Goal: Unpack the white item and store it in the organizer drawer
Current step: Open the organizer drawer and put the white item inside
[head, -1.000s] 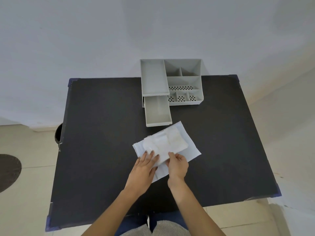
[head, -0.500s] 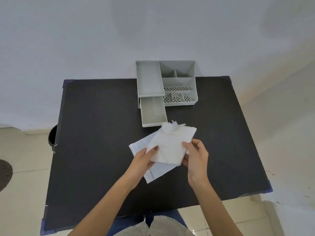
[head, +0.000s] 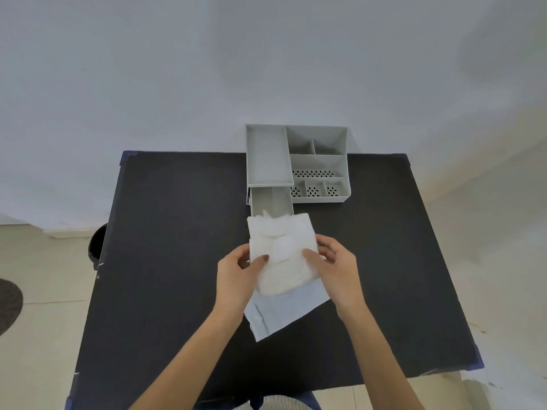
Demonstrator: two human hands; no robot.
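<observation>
A black counter (head: 177, 261) fills the middle of the view, its corners capped in dark blue. It stands against a plain pale wall (head: 177, 69). Beige floor tiles (head: 44, 291) show to the left, where a dark round mat (head: 9, 303) is cut off by the frame edge. A dark round container (head: 96, 247) sits on the floor, partly hidden behind the counter's left edge. Striped fabric (head: 275, 403) shows at the bottom edge.
</observation>
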